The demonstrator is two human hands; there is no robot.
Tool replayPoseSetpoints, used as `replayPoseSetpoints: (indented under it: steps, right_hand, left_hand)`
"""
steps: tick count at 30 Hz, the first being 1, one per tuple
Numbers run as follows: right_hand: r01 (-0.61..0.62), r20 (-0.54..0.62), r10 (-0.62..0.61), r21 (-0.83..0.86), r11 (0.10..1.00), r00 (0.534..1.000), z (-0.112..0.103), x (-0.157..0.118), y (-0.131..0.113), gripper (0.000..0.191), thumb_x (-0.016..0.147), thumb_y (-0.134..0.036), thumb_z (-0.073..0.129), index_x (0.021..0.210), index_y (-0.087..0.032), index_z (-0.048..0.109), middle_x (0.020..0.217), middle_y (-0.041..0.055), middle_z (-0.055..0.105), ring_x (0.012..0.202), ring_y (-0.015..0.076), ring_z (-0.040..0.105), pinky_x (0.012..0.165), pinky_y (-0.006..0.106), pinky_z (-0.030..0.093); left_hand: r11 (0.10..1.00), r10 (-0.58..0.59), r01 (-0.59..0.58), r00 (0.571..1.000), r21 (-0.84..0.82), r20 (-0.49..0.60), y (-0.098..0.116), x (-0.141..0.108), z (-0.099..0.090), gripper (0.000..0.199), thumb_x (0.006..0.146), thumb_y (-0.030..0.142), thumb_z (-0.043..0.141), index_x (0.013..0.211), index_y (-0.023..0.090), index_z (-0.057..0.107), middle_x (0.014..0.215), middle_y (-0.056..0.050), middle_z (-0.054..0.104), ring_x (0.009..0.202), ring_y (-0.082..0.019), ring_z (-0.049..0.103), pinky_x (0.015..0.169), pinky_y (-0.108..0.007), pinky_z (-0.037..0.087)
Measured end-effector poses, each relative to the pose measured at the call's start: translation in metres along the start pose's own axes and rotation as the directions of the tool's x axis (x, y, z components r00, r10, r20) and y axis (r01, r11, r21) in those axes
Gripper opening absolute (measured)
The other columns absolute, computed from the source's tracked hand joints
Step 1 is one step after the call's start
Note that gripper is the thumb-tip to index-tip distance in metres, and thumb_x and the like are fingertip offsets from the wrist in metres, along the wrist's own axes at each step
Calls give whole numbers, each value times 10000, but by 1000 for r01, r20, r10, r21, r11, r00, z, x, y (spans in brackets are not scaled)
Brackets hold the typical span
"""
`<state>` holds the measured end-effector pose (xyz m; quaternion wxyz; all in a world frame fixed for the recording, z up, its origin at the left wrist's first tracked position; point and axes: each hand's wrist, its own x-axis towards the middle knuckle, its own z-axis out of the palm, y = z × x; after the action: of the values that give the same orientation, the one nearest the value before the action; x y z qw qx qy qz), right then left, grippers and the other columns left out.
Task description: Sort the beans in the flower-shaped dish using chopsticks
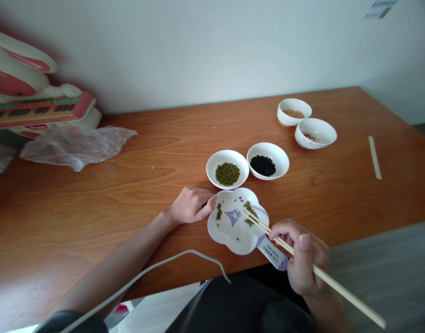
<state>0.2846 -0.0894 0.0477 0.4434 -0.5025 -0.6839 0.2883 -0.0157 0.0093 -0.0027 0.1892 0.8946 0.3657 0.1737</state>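
Brown wooden table, roomy leftward; pale wall. Near edge, right hand grips beige wooden chopsticks; left hand: hold unclear.

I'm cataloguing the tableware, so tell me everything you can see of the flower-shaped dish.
The dish is white, perhaps plastic, with a lilac rim, a cartoon figure inside and a lilac handle bearing a barcode label. It lies flat on the table near the front edge, handle toward the right hand. It holds green beans in two groups; the chopsticks reach the right-hand one. The left hand seems to touch its rim.
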Motion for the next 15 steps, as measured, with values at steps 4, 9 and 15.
replayPoseSetpoints:
  steps: [4, 9, 15]
  right_hand:
    - [-7, 35, 8, -14, 1000, 999, 8, 10, 2, 497, 1118, -402, 249, 898, -222, 656, 761, 30, 654, 660, 157, 601, 603, 309, 444]
    - [-12, 92, 19, -70, 997, 996, 17, 24, 0, 464, 1124, -358, 260, 905, -219, 644, 798, 29, 657, 732, 161, 621, 669, 309, 445]
    - [2, 88, 7, -98, 995, 996, 20, 27, 0, 436, 1121, -317, 282, 883, -212, 632, 777, 27, 649, 721, 157, 613, 663, 305, 428]
  left_hand:
    - [1000, 7, -7, 1000, -5, -6, -1, 0, 1, 435, 1097, 323, 330, 723, 187, 506, 667, -16, 601, 606, -133, 518, 624, -273, 380]
    - [1000, -5, 5, 1000, -5, 1, 0, 0, 1, 431, 1096, 328, 334, 726, 188, 504, 668, -14, 597, 613, -133, 524, 628, -273, 386]
    - [1000, -1, 1, 1000, -1, -5, 0, 0, 0, 433, 1093, 323, 335, 727, 187, 520, 672, -14, 604, 616, -132, 533, 628, -271, 394]
